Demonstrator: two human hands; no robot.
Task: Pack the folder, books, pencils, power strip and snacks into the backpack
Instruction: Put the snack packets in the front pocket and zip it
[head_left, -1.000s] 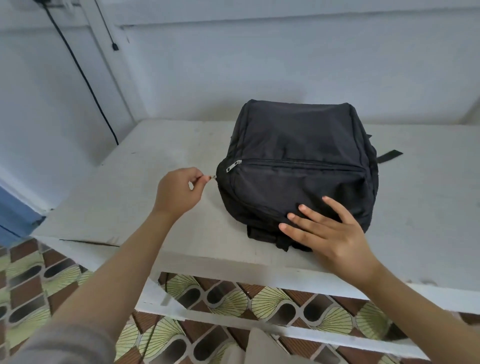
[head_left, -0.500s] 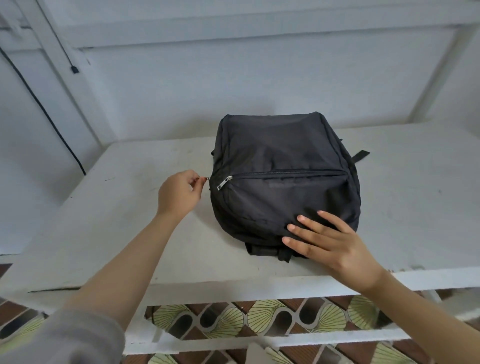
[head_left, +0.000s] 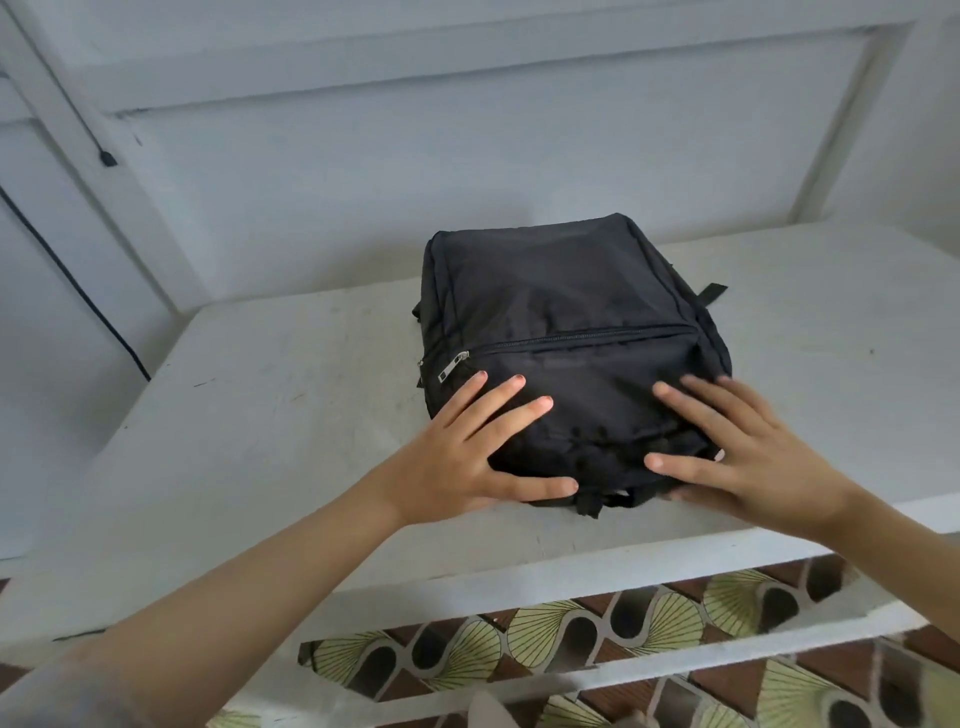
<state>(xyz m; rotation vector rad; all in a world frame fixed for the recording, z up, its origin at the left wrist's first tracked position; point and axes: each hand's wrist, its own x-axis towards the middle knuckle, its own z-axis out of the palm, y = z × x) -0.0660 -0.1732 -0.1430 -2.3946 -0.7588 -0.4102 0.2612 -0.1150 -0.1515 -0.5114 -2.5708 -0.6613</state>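
A black backpack (head_left: 566, 312) lies flat on a white table (head_left: 270, 415), zipped closed, with a silver zipper pull (head_left: 451, 365) at its left side. My left hand (head_left: 467, 457) rests flat on the bag's near left corner, fingers spread and straight. My right hand (head_left: 748, 457) lies flat on the near right corner, fingers spread too. A black strap end (head_left: 589, 504) sticks out below the bag between my hands. No folder, books, pencils, power strip or snacks are in view.
A white wall rises right behind the table, with a black cable (head_left: 78, 280) running down at the left. The table's front edge is close under my wrists. Below it lies a patterned tile floor (head_left: 545, 634).
My left hand let go of the zipper pull at the bag's left side and moved onto the bag's near left corner, now flat. My right hand stayed on the bag.
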